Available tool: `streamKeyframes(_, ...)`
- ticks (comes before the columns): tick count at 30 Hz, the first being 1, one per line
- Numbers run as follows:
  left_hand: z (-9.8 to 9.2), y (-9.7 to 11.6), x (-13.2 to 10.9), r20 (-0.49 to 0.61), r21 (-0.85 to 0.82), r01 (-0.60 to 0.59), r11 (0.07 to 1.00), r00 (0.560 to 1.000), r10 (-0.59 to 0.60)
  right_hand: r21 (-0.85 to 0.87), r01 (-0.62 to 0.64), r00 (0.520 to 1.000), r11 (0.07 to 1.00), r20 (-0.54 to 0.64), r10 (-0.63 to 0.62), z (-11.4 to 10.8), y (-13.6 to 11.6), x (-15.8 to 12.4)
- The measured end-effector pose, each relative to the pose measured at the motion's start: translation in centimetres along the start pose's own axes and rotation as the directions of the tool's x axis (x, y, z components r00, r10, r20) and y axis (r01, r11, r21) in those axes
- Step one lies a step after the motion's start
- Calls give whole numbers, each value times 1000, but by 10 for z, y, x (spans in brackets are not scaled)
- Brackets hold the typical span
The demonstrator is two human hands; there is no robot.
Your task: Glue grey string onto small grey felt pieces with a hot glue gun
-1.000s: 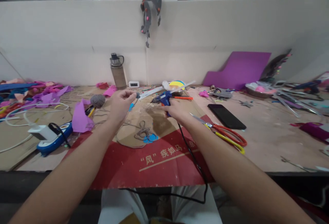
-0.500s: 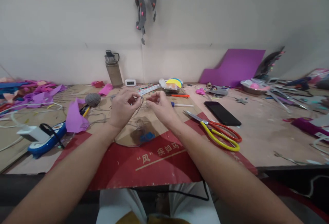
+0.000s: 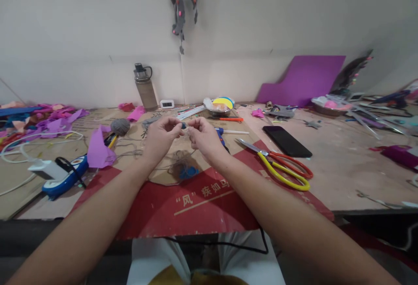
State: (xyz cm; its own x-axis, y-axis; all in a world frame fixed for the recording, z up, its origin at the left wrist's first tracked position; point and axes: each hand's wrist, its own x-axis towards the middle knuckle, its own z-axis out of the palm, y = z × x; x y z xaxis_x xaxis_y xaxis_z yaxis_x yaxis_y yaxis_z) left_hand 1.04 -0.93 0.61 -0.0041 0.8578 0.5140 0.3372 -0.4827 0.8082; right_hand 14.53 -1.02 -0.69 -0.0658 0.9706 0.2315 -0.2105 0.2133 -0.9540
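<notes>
My left hand (image 3: 162,140) and my right hand (image 3: 205,140) meet above the cardboard, fingertips nearly touching. Left thumb and index finger pinch a small dark-blue piece (image 3: 183,125), partly covered by the fingers. The right fingers are closed beside it on thin grey yarn, mostly hidden. Below the hands, loose grey yarn (image 3: 181,157) lies tangled next to a blue piece (image 3: 188,172) on the red-and-brown cardboard (image 3: 212,215). A grey yarn ball (image 3: 120,126) sits to the left, with strands trailing towards my hands.
Right of my arm lie scissors (image 3: 283,171) with red and yellow handles and a black phone (image 3: 287,141). A blue glue gun (image 3: 220,135) is behind my right hand. At left stand a power strip (image 3: 67,180) and purple felt (image 3: 99,150); a bottle (image 3: 145,89) is behind.
My hands have come closer together, the right moving left. A small dark-blue piece now shows between the fingertips, where a grey yarn loop showed at the left fingers. The view has shifted slightly.
</notes>
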Motion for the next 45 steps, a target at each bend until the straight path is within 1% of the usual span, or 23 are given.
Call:
streamKeyframes(3,2,-1,0,7,-56,16,998,1000,-16,-170,127,991,977,-8,-131,-4,1,2)
streamKeyframes(5,2,0,-1,11,-74,17,997,1000,-16,-232,197,979,953,-11,-205,-6,0,2)
streamKeyframes(8,3,2,-3,16,-93,16,996,1000,-14,-285,239,966,928,-31,-258,-8,-2,2)
streamKeyframes(16,3,5,-4,19,-152,31,988,999,-28,-297,225,971,928,-15,-240,-10,-6,1)
streamKeyframes(21,3,5,-5,55,-141,14,990,998,-6,-327,210,971,922,-44,-236,-10,-11,-1)
streamKeyframes(26,3,4,-5,63,-111,-2,994,998,9,-320,190,974,928,-53,-218,-10,-14,-2)
streamKeyframes(30,2,5,-5,39,-45,-17,999,999,19,-349,198,972,916,-54,-230,-9,-15,-4)
streamKeyframes(35,2,7,-6,7,20,-20,1000,1000,20,-398,261,956,879,-20,-293,-9,-11,-6)
streamKeyframes(40,4,7,-7,-28,-8,-1,1000,1000,1,-455,277,949,846,-9,-315,-8,-8,-6)
streamKeyframes(45,6,9,-7,-39,-44,23,999,999,-25,-497,272,949,824,-5,-316,-7,-10,-8)
